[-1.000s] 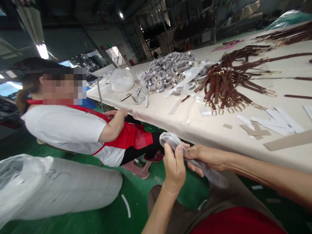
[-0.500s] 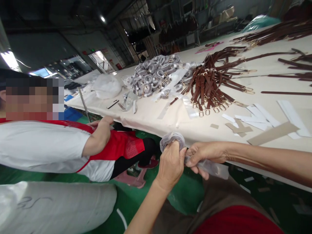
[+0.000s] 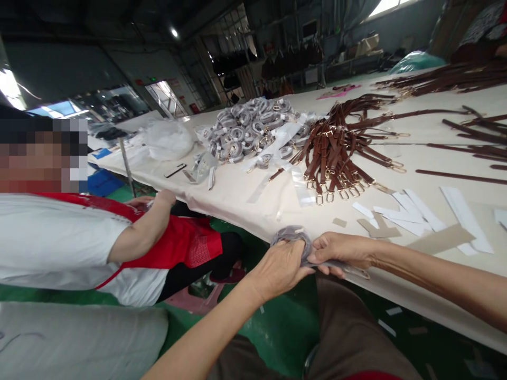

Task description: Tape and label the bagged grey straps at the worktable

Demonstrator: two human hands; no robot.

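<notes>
A strap coiled in clear plastic wrap (image 3: 290, 233) hangs over the near edge of the table, its gold clasp end sticking out to the right. My left hand (image 3: 280, 266) is closed around the lower side of the coil, with fingers inside the loop. Beside it, my right hand (image 3: 339, 250) pinches the wrapped tail of the same strap. Behind them on the table lie a heap of similar wrapped coils (image 3: 241, 126) and a bunch of brown straps (image 3: 330, 150) with gold clasps.
The cream-covered table (image 3: 233, 198) runs across the view. White and tan paper strips (image 3: 415, 211) lie at right, and a plastic bag (image 3: 168, 138) at left. A co-worker in a red apron (image 3: 194, 237) sits at left. In front is a large white sack (image 3: 87, 338).
The coil and both hands have shifted slightly right. The coil looks more tightly wound, and the loose plastic tail at my right hand is drawn in, with the clasp showing. The view has turned a little.
</notes>
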